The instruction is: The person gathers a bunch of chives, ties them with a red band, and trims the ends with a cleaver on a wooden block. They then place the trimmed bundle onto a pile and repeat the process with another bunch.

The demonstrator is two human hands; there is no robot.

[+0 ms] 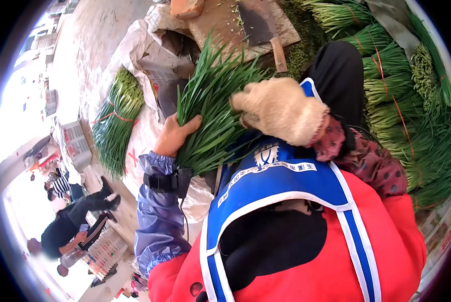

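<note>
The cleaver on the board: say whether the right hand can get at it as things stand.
Probably yes: the cleaver has its handle jutting past the edge of the board towards the gloved right hand, with nothing lying over it. Whether that hand holds any leaves is unclear.

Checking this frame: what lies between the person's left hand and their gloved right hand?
In the head view, a bunch of long green leaves fills the stretch between the left hand and the gloved right hand.

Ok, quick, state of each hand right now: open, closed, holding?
Left hand: closed on the bunch of green leaves.
Right hand: gloved and blurred, over the bunch's edge; whether it holds any leaves cannot be told.
</note>
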